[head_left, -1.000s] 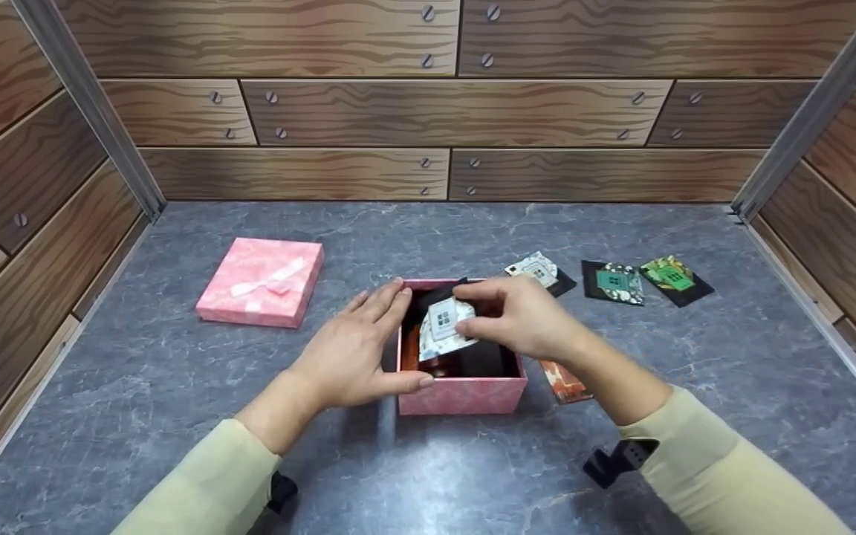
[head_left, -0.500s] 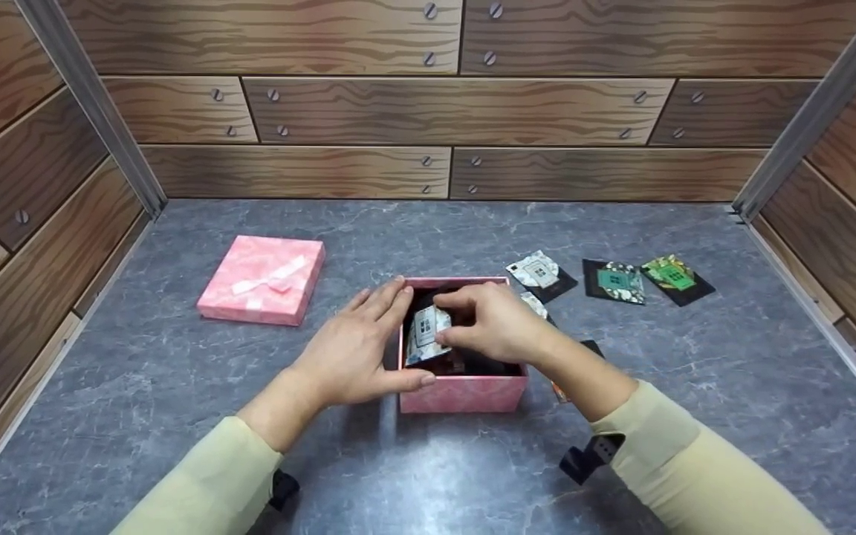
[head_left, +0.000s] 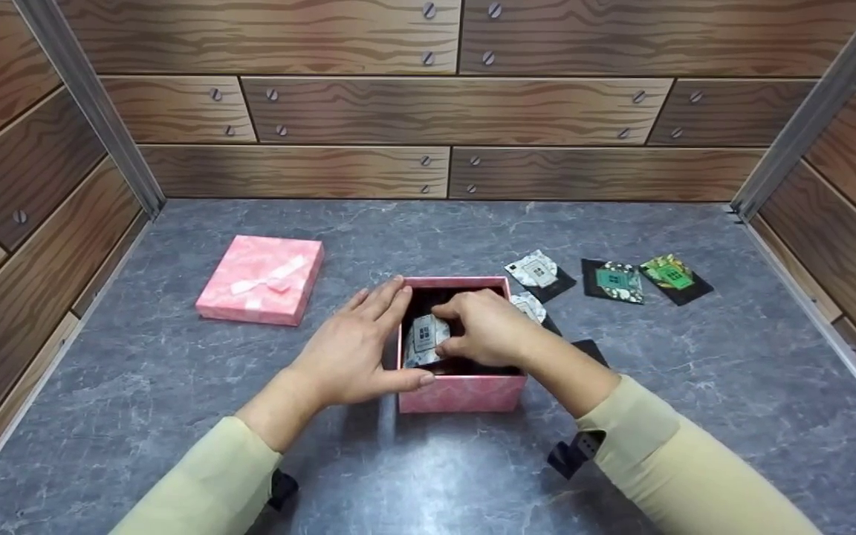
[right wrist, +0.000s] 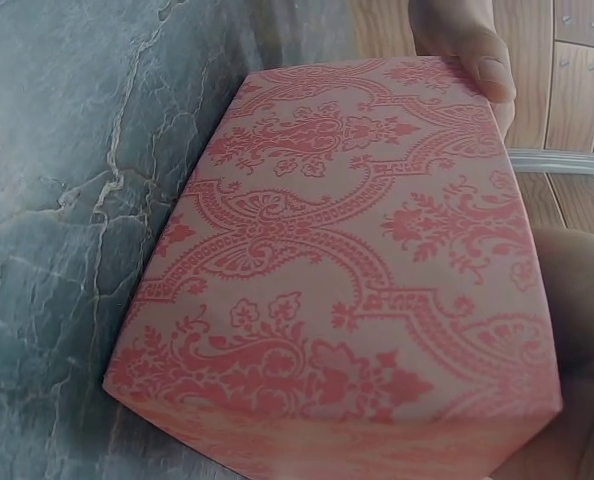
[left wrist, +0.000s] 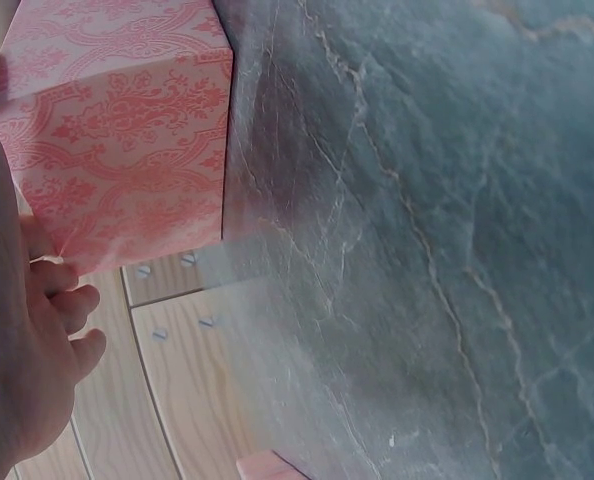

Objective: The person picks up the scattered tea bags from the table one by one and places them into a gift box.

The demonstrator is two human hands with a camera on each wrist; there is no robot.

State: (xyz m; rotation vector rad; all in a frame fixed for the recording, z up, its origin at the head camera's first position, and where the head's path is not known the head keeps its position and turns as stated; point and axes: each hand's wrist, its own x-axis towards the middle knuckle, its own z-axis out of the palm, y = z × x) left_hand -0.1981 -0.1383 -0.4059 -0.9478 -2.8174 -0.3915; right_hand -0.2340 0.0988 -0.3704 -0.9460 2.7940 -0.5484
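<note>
A pink patterned gift box (head_left: 462, 394) stands uncovered on the table. My left hand (head_left: 342, 353) rests along its left rim with straight fingers, the thumb at the front edge; in the left wrist view, that hand (left wrist: 37, 340) lies against the box's side (left wrist: 127, 150). My right hand (head_left: 491, 331) reaches down into the box and pinches a small flat sachet (head_left: 426, 338), white with a floral print and a grey label. The sachet lies tilted near the left inner wall. In the right wrist view, the box wall (right wrist: 327, 240) hides the right fingertips and the box's contents.
The pink lid (head_left: 261, 281) with a ribbon bow lies at the left. Behind the box to the right are a white-and-black sachet (head_left: 539, 273), a teal one (head_left: 613, 281) and a green one (head_left: 675, 279). Another white sachet (head_left: 529, 306) is partly hidden by the right arm.
My right hand has moved left and down into the box with the white sachet, now lower beside the left inner wall. The left hand stays on the box.
</note>
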